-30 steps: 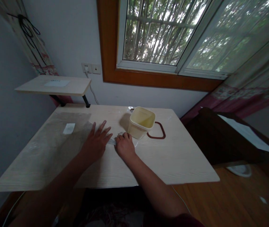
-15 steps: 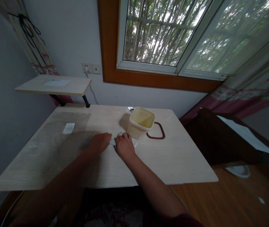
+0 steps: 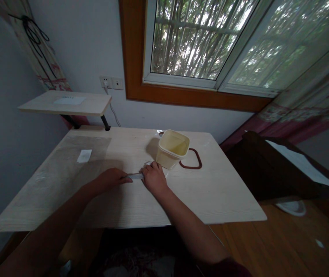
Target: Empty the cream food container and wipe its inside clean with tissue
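Stretched between my two hands, just above or on the table, is a thin whitish, see-through strip [image 3: 136, 176] that looks like folded plastic. My left hand [image 3: 114, 177] pinches its left end between thumb and fingers. My right hand [image 3: 155, 177] is closed over the right end, with a bit of crumpled clear material showing past its fingertips. Right behind that hand stands an open, pale yellow plastic tub [image 3: 168, 157], upright. A dark red rounded frame, like a lid rim [image 3: 192, 167], lies flat beside the tub.
The pale wooden table [image 3: 210, 196] carries a clear plastic sheet [image 3: 51, 181] on its left, with a white paper slip [image 3: 84, 156] there. A raised shelf [image 3: 92, 105] stands at the back left. To the right is a dark piece of furniture [image 3: 257, 173].
My left hand has moved left and slightly toward me, so a longer stretch of the strip shows between the hands. My right hand has stayed almost in place.
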`<state>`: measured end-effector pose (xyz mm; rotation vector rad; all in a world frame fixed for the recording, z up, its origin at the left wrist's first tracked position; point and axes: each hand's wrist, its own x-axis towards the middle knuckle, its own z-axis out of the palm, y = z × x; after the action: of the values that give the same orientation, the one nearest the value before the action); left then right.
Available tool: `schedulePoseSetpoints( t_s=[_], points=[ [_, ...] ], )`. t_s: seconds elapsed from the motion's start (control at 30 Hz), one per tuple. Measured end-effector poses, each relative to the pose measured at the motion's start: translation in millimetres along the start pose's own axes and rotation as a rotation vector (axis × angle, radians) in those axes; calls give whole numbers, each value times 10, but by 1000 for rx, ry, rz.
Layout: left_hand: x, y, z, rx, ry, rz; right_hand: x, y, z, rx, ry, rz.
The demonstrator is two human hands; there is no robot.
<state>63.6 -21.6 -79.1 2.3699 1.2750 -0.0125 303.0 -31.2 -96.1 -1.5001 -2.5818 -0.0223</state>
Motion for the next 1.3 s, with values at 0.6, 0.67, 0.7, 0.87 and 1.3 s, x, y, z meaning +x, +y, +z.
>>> schedulePoseSetpoints(
  t_s=[0.6,0.67,0.7,0.87,1.3],
  points=[
    [-233,-426,-186,-162,77,-58,-130,81,39,6,80,0],
    [-286,-446,-241,-168,78,-63,-125,77,50,1,84,0],
    [-306,-452,-269,-170,79,-68,-123,76,57,1,83,-1],
    [-348,-521,-327,-177,95,-83,-121,84,90,6,96,2],
    [-403,-709,-272,-181,202,-83,-123,81,75,30,107,27]
  ],
)
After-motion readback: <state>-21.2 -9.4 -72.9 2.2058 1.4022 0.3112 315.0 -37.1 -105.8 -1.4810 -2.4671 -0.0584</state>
